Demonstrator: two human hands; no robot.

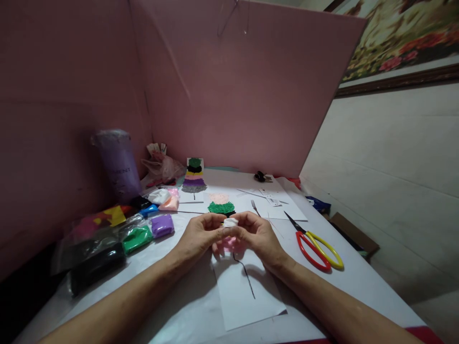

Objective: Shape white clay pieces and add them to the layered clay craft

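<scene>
A small white lump of clay is pinched between the fingertips of my left hand and my right hand. Both hands are closed on it, above a white paper sheet. On that sheet a coloured clay picture shows a pale pink band, a green band, a black band and pink clay, with a dark curved line below. My hands hide part of the picture. Farther back stands a card with similar green, black, yellow, pink, purple and grey bands.
Bags of coloured clay, including green and purple, lie at the left near a purple cylinder. Scissors lie at the right. A fork, keys and thin tools are behind my hands.
</scene>
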